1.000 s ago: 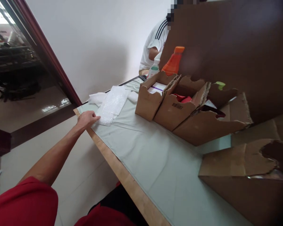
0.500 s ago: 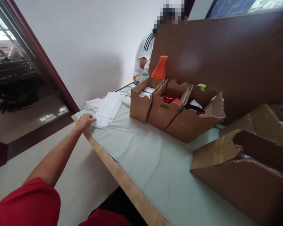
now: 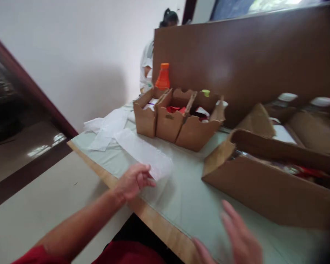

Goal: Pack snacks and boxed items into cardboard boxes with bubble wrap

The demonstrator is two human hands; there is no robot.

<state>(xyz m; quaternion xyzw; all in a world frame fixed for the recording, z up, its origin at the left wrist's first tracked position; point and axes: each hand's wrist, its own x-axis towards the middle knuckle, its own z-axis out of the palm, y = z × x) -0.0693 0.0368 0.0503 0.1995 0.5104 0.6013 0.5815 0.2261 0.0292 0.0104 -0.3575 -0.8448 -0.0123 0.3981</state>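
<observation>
Head view: your left hand (image 3: pixel 132 180) pinches the bubble wrap (image 3: pixel 147 154) by its edge, likely keeping it flat; your right (image 3: pixel 240 234), spread open, holds nothing.

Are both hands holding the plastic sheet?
No, only the left hand holds the plastic sheet, while the right hand is apart from it.

from where i stand, the cloth (image 3: pixel 187 198) is a pale grey-green, its wooden edge (image 3: pixel 159 222) light tan. the bubble wrap (image 3: pixel 154 157) is whitish and see-through. the cardboard boxes (image 3: pixel 169 126) are plain brown, the tall board (image 3: pixel 236 55) a darker brown. i see a bright orange bottle (image 3: pixel 162 77), white bottle caps (image 3: pixel 287 96), a red sleeve (image 3: pixel 42 256) and a whitish wall (image 3: pixel 71 40).
</observation>
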